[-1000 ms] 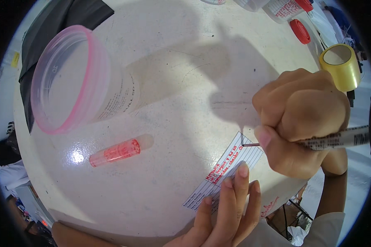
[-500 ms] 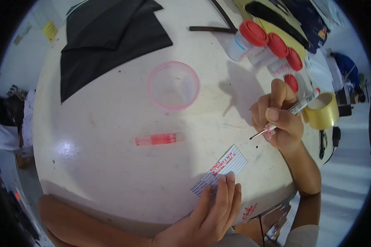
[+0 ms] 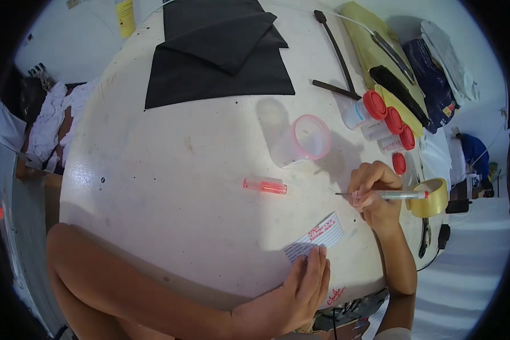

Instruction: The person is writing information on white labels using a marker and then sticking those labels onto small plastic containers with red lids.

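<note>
My left hand [image 3: 300, 289] lies with its fingers stretched over the lower end of a small lined paper slip [image 3: 327, 228], which carries red handwriting. To the right of the slip, my right hand [image 3: 378, 191] is closed round a thin white pen [image 3: 399, 195] with a red end. The pen's narrow dark tip points left, apart from the paper. Left of the pen tip rests a short clear tube with red inside [image 3: 265, 186]. Just beyond it stands a clear plastic cup [image 3: 286, 147] with a pink rim.
Several clear jars with red lids [image 3: 374, 105] stand at the right, near a roll of yellowish tape [image 3: 429, 198]. Black folded sheets [image 3: 221, 73] lie at the far side. Dark strips [image 3: 337, 54] and a yellow folded cloth [image 3: 360, 22] are at the far right of the white table [image 3: 153, 153].
The whole view has shifted and turned. The pen in my right hand has swung from slanting to nearly level, its tip now pointing left. My left hand stays on the slip.
</note>
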{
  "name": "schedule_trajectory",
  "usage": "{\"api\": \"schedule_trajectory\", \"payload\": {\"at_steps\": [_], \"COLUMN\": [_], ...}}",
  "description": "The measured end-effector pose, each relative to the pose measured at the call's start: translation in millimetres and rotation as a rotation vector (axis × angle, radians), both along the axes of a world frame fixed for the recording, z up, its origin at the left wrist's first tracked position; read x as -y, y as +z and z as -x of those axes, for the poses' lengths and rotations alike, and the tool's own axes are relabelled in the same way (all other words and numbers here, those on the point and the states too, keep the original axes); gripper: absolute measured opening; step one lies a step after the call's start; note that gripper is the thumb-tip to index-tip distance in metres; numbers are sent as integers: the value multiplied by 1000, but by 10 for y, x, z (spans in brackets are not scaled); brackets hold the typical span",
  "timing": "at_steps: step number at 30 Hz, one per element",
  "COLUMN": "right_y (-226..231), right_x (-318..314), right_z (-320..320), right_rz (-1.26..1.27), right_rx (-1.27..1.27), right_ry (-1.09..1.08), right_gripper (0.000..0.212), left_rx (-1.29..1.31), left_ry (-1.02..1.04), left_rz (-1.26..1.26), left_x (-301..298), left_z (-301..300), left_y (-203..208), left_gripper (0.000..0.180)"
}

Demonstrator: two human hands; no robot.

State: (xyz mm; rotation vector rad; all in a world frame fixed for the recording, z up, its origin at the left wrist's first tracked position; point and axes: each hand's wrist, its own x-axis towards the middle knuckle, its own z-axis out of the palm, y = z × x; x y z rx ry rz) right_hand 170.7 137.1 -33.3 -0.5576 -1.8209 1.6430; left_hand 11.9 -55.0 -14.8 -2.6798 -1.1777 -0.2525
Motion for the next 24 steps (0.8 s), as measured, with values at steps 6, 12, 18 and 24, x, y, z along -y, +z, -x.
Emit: {"api": "schedule_trajectory", "payload": {"at_steps": [6,12,18,24], "right_y": [165,161,91,95], "right_x": [171,295,216,279], "right_z": [97,117,44,101], "right_rz": [-45,-229,-343,-416], "right_rx": [45,45,121,145], "right_ry": [291,229,262,181], "right_gripper": [32,32,31,32], "left_rx": [-37,-48,-15,-53], "left_ry": [15,26,27,16], "left_rz": [-41,-149,-58,-1], "left_x": [14,-83,-109,-141], "left_z": [25,40,1,20], "left_y": [-12,16,18,72], "left_gripper": [46,43,45,45]}}
